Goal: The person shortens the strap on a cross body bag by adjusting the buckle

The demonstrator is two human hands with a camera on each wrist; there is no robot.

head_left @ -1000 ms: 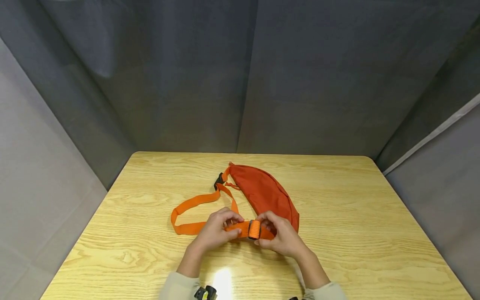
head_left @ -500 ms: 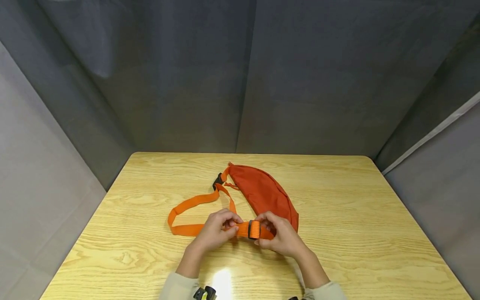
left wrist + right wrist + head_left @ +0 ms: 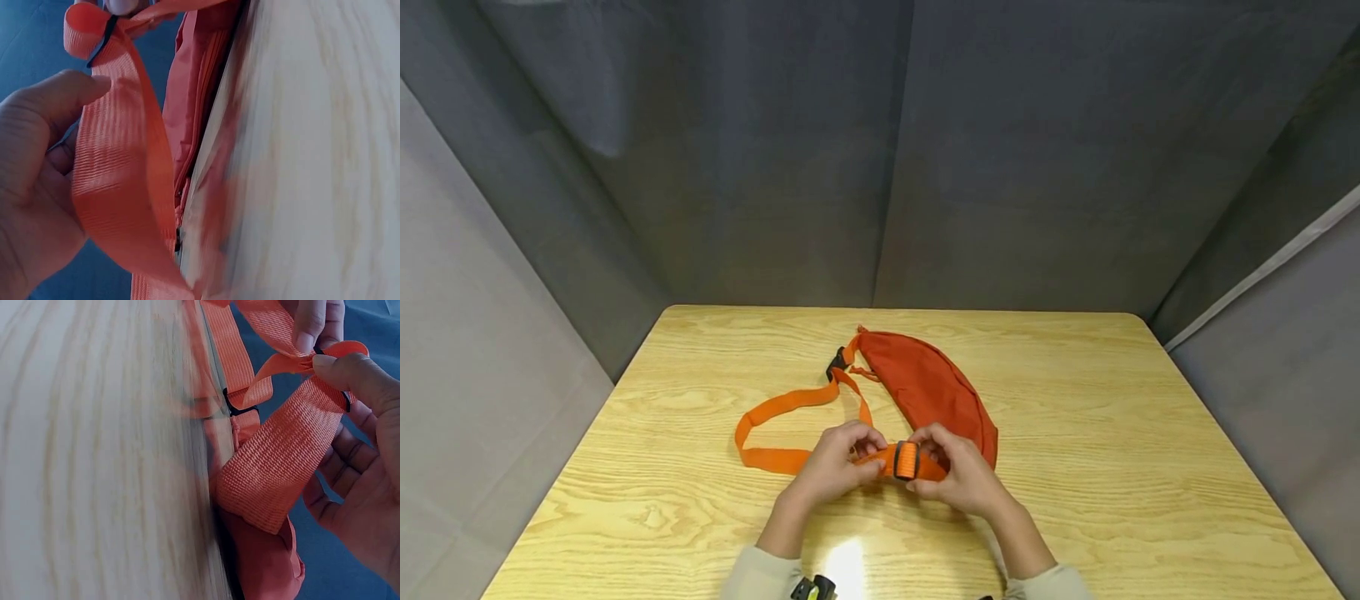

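Observation:
A red waist bag lies on the wooden table, its orange strap looping out to the left. My left hand pinches the strap between thumb and fingers, just left of a black slide adjuster. On the adjuster's right side, my right hand pinches the webbing. A short loop of strap bulges up through the adjuster. In the right wrist view, the right thumb presses on the strap near the adjuster, and left fingertips show beside it. The left wrist view shows the left thumb on the strap.
A black side-release buckle joins the strap to the bag's far end, with a red zipper cord nearby. Grey curtains stand behind the table, and lighter panels flank both sides.
Both hands stay on the strap beside the adjuster. The adjuster has shifted very slightly left, and the left fingers have moved a little along the webbing, first left, then back right.

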